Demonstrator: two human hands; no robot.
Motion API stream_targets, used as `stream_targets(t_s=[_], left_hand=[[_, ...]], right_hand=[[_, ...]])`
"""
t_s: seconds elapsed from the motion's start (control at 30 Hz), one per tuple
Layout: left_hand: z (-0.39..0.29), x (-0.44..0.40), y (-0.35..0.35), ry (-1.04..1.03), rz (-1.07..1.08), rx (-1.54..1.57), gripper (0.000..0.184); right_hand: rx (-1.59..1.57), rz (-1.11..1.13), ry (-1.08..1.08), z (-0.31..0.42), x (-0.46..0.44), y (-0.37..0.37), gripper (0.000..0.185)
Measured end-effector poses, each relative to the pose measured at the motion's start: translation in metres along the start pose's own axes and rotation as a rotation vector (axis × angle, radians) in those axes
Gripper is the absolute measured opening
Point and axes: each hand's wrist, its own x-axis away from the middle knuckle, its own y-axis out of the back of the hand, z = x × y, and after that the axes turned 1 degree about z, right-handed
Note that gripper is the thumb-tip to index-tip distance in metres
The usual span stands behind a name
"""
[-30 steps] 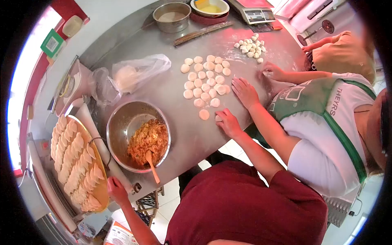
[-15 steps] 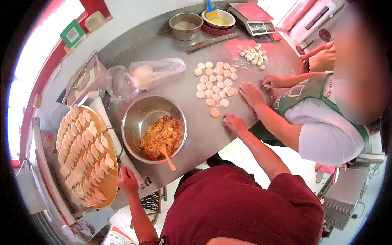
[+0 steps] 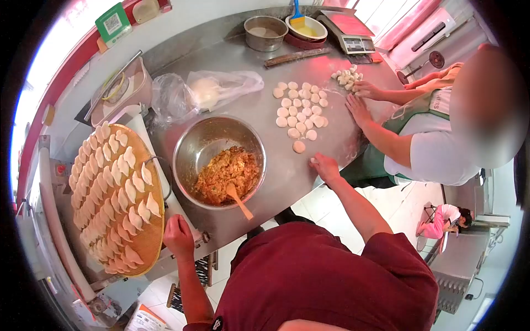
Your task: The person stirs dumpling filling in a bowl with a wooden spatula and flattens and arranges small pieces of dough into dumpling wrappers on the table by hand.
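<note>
My left hand (image 3: 178,236) is closed beside the right edge of a round board (image 3: 144,263) that bears rows of folded dumplings (image 3: 130,190); whatever is inside its fingers is hidden. My right hand (image 3: 327,167) rests near the table's front edge with its fingers curled, a small pale spot showing at the fingertips. Just up and left of it lies a flat dough round (image 3: 298,147), below a group of several more rounds (image 3: 300,110). Between my hands stands a steel bowl (image 3: 187,149) of orange-brown filling (image 3: 229,174) with a wooden spoon (image 3: 240,203) in it.
A co-worker's hands (image 3: 360,110) are at the right, one touching a pile of small dough pieces (image 3: 346,77). Behind are a rolling stick (image 3: 297,58), a steel pot (image 3: 265,33), a bowl with a brush (image 3: 306,27) and a scale (image 3: 353,33). A plastic bag (image 3: 226,88) lies left.
The view has shifted, so the table's contents sit further right. The co-worker's far hand has moved to the small dough pieces. My right hand has drawn back a little from the lowest round.
</note>
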Motion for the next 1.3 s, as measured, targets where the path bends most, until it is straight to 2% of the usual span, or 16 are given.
stream_targets(t_s=[0.03, 0.1, 0.13, 0.17, 0.2, 0.23, 0.27, 0.33, 0.4, 0.63, 0.83, 0.93, 1.03, 1.13, 1.23, 1.3], left_hand=[[0.001, 0.0, 0.0, 0.013, -0.006, 0.0, 0.007], [0.015, 0.008, -0.007, 0.026, 0.027, -0.054, 0.006], [0.021, 0.011, -0.013, -0.017, -0.025, -0.041, 0.006], [0.021, 0.011, -0.01, -0.04, -0.005, -0.091, 0.008], [0.019, 0.004, -0.008, -0.131, -0.081, -0.074, 0.015], [0.027, 0.009, -0.015, -0.104, -0.08, -0.137, 0.015], [0.017, 0.005, -0.005, -0.118, -0.061, -0.169, 0.014], [0.006, 0.005, -0.003, -0.041, -0.093, -0.112, 0.014], [0.0, -0.001, 0.005, 0.005, -0.064, -0.125, 0.014], [0.0, -0.001, 0.004, 0.048, -0.079, -0.146, 0.011], [-0.001, 0.0, 0.007, 0.004, -0.086, -0.133, 0.01], [0.001, 0.002, 0.004, 0.004, -0.085, -0.154, 0.011], [-0.002, 0.001, 0.005, 0.006, -0.072, -0.185, 0.012], [-0.002, 0.0, 0.006, 0.007, -0.059, -0.162, 0.013], [0.003, 0.003, 0.002, -0.011, -0.067, -0.15, 0.013], [0.002, 0.0, 0.004, -0.003, -0.068, -0.152, 0.013]], right_hand=[[-0.006, 0.004, -0.036, 0.005, 0.001, 0.003, 0.031], [0.021, -0.287, 0.167, 0.016, 0.001, 0.012, 0.034], [0.026, -0.077, 0.025, 0.024, -0.007, 0.03, 0.036], [0.041, -0.224, -0.076, 0.008, -0.027, 0.001, 0.038], [-0.065, -0.363, 0.032, 0.006, -0.035, -0.006, 0.036], [0.416, -0.189, 0.14, -0.009, -0.045, -0.019, 0.048], [-0.038, -0.494, -0.082, 0.018, -0.046, -0.015, 0.033], [0.117, -0.399, -0.101, 0.005, -0.051, -0.026, 0.046], [0.45, -0.308, -0.378, -0.003, -0.064, -0.047, 0.057], [0.53, -0.451, -0.307, -0.043, -0.082, -0.078, 0.051], [0.444, -0.493, -0.262, -0.043, -0.084, -0.077, 0.047], [-0.112, -0.447, 0.09, -0.095, -0.095, -0.084, 0.045], [-0.273, -0.347, -0.035, -0.077, -0.028, -0.052, 0.044], [-0.635, -0.07, -0.05, -0.087, -0.011, -0.089, 0.049], [-0.597, 0.016, -0.316, 0.007, -0.015, -0.011, 0.06], [-0.15, -0.226, -0.032, -0.002, -0.016, -0.022, 0.066]])
